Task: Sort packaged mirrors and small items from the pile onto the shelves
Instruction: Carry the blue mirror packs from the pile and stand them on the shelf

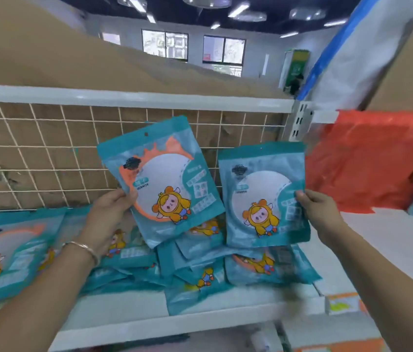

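Two mirror packets are up at once, one in each hand. How firm is the hold?

Thin. The left hand (109, 214) pinches the left packet (162, 179) at its near edge, thumb on the front and fingers curled behind, and the packet tilts above the pile (129, 260). The right hand (319, 212) pinches the right packet (264, 196) by its right edge the same way, roughly upright.

So what worries you?

Slick film and an edge-only pinch. I'd judge either packet could slide out. If there's real glass inside, a fall onto the shelf (149, 323) or past its lip could crack it.

And the pile itself?

Loose and overlapping, and the front packet (190, 293) already lies close to the lip. Dropping another on top, or brushing it with a forearm, might push it off.

Any risk to the sorting?

The left packet's mirror has an orange rim and the right one's looks pale. If those are different kinds, they could get mixed. The print is too blurred to tell.

And the back of the shelf?

It's a wire grid (35, 148), so a packet corner could snag there. The red bag (368, 161) lies to the right, apart from both hands.
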The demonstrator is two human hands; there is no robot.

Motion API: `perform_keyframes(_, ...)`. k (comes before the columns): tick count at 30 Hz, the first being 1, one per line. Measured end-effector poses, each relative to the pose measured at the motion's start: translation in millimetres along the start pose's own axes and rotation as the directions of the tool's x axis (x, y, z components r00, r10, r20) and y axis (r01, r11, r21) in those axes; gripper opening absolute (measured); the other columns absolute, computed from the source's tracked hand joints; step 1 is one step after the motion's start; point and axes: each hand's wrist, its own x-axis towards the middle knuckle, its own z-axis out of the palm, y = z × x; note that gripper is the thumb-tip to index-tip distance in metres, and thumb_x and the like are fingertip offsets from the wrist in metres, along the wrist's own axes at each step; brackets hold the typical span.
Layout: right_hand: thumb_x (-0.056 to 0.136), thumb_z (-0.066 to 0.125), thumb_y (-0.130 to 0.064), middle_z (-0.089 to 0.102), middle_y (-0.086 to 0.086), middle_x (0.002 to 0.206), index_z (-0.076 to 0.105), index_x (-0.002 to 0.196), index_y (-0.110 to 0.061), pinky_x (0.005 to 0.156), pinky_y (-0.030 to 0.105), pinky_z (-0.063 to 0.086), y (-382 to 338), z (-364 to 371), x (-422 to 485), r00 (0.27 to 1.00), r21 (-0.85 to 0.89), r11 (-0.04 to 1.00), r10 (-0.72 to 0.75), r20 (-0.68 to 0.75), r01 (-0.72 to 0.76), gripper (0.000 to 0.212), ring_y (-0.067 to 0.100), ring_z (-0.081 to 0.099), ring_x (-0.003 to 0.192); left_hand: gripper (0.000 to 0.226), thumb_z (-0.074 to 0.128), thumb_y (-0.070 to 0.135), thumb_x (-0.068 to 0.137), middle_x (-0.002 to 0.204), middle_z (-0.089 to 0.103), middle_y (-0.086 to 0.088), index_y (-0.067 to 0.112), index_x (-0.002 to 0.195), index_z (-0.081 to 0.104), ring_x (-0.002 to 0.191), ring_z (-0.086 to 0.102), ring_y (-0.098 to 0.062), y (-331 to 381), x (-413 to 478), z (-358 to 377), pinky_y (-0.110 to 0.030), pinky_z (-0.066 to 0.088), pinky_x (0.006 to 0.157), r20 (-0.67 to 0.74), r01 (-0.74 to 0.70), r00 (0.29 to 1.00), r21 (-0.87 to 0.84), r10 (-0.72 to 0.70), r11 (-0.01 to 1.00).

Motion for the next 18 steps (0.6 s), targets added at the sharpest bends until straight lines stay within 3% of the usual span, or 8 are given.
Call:
perform_keyframes(4, 0.097, 0.052, -0.020, 0.054, 0.005, 0.071, 0.061, 0.083, -0.003, 0.068, 0.032, 0.040, 23, -89, -16, 0.981, -0.007, 1.000, -0.005, -0.193, 0.003, 0.023, 0.019, 0.047, 0.068, 0.012, 0.062, 0.025, 0.089, 0.087, 0.075, 0.005, 0.018, 0.083, 0.071, 0.086, 0.068, -0.016, -4, -23, 76, -0.032, 0.053, 0.082, 0.099, -0.016, 0.995, 0.019, 0.014, 1.000)
perform_keyframes(8, 0.097, 0.051, -0.023, 0.056, 0.011, 0.077, 0.061, 0.083, -0.003, 0.070, 0.035, 0.040, 52, -186, -41, 0.929, -0.034, 0.998, 0.034, -0.369, -0.050, 0.027, 0.022, 0.050, 0.073, 0.017, 0.057, 0.020, 0.092, 0.077, 0.064, 0.016, 0.029, 0.078, 0.061, 0.076, 0.058, -0.005, -7, -59, 164, -0.007, 0.047, 0.061, 0.176, -0.077, 0.981, 0.003, 0.075, 0.997)
perform_keyframes(12, 0.098, 0.048, -0.024, 0.052, 0.009, 0.070, 0.057, 0.080, -0.001, 0.061, 0.032, 0.035, 70, -271, -76, 0.877, -0.078, 0.990, 0.063, -0.477, -0.113, 0.030, 0.023, 0.046, 0.068, 0.017, 0.054, 0.021, 0.094, 0.086, 0.064, 0.002, 0.020, 0.080, 0.062, 0.084, 0.056, -0.014, -19, -91, 246, -0.021, 0.045, 0.073, 0.321, -0.133, 0.941, 0.055, 0.109, 0.990)
perform_keyframes(15, 0.097, 0.050, -0.026, 0.060, 0.007, 0.082, 0.065, 0.090, -0.007, 0.070, 0.033, 0.041, 83, -322, -98, 0.821, -0.073, 0.986, 0.083, -0.564, -0.150, 0.025, 0.023, 0.052, 0.077, 0.015, 0.053, 0.022, 0.095, 0.095, 0.066, -0.007, 0.017, 0.087, 0.064, 0.089, 0.058, -0.020, -27, -115, 304, -0.033, 0.048, 0.081, 0.403, -0.127, 0.911, 0.056, 0.095, 0.990)
perform_keyframes(18, 0.097, 0.049, -0.027, 0.059, 0.000, 0.074, 0.065, 0.084, -0.016, 0.068, 0.030, 0.039, 98, -360, -111, 0.781, -0.046, 0.986, 0.097, -0.617, -0.158, 0.023, 0.019, 0.051, 0.071, 0.022, 0.051, 0.020, 0.096, 0.103, 0.063, -0.008, 0.006, 0.108, 0.062, 0.094, 0.057, -0.019, -33, -137, 356, -0.027, 0.046, 0.080, 0.460, -0.163, 0.879, 0.044, 0.125, 0.986)
